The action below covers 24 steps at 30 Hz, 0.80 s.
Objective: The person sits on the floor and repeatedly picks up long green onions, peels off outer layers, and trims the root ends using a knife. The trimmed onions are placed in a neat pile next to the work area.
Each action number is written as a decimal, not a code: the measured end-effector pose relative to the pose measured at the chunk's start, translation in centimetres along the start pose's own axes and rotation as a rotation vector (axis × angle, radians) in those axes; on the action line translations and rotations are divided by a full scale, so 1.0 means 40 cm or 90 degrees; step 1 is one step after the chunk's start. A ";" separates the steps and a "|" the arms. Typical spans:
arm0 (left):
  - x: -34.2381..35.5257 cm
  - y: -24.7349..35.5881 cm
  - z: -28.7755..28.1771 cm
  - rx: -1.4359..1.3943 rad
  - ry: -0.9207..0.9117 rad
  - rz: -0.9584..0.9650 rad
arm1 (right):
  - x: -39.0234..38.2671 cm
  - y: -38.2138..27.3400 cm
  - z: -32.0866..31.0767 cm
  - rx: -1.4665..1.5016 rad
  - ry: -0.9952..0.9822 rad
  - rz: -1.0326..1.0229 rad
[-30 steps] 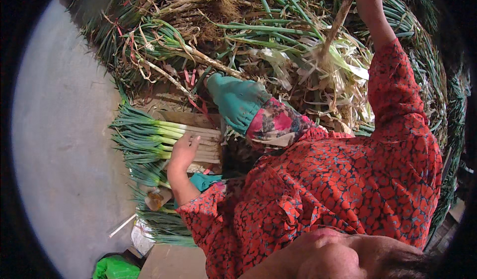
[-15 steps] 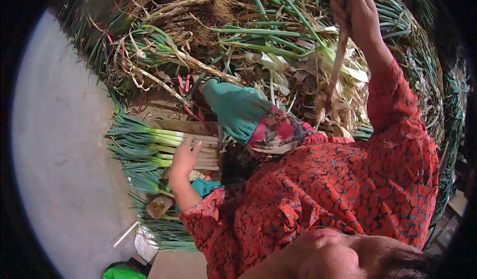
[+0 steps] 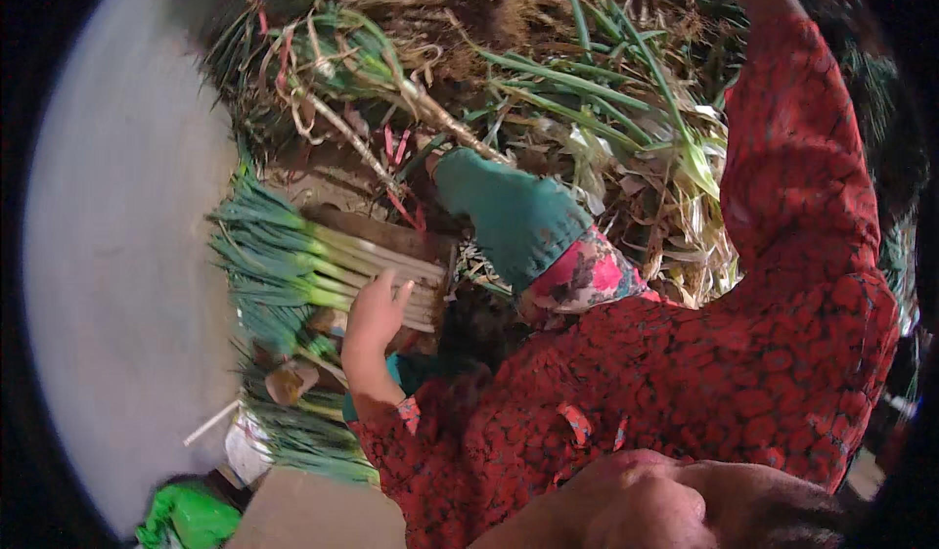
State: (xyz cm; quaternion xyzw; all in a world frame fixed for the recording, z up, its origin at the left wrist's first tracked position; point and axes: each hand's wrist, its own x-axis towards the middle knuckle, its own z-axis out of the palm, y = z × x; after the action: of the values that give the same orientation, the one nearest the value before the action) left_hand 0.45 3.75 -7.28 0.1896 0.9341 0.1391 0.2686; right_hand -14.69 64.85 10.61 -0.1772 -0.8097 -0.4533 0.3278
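In the head view, the person's left hand (image 3: 378,307) lies open, fingers loosely extended, on a row of green onions (image 3: 328,256); their pale stems pass beneath it, leaves fanning left. Up and right from it lies a heap of stalks (image 3: 577,85). The right hand is past the upper edge, its grip unseen.

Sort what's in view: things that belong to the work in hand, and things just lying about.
Seem to belong:
green onions, laid side by side
left hand, resting on their pale stalks

Seem to be just lying about:
bright green bundle
thin white stick
dry peelings
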 end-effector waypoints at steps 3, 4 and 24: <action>-0.065 -0.021 0.000 -0.041 0.017 -0.075 | -0.207 -0.419 -0.262 0.666 0.071 -0.382; -0.066 -0.014 -0.012 -0.031 0.017 -0.077 | -0.295 -0.496 -0.347 0.659 -0.057 -0.476; -0.082 -0.031 -0.019 0.031 -0.021 -0.081 | -0.624 -1.008 -0.344 0.917 -0.685 -0.083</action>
State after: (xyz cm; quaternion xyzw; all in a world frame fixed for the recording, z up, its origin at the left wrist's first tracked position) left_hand 2.23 1.11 -5.65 0.1385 0.9429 0.0959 0.2875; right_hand -15.12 32.21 -26.42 -0.0708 -0.9499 0.2906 -0.0904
